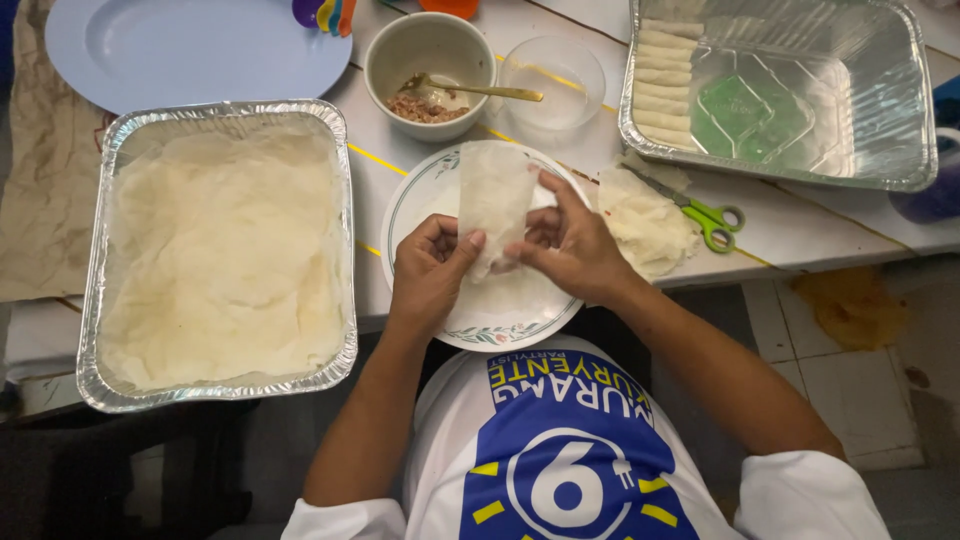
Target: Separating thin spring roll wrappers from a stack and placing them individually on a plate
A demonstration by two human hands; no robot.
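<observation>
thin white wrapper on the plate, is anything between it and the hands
Nothing visible: the left hand and right hand already pinch the thin white wrapper directly, above the round white floral-rimmed plate.

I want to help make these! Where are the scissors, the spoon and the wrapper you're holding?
scissors (712, 216), head view, on the green handle loops.
spoon (480, 91), head view, on the gold handle lying across the bowl's rim.
wrapper (493, 195), head view, on the middle of the pale sheet above both hands.
</observation>
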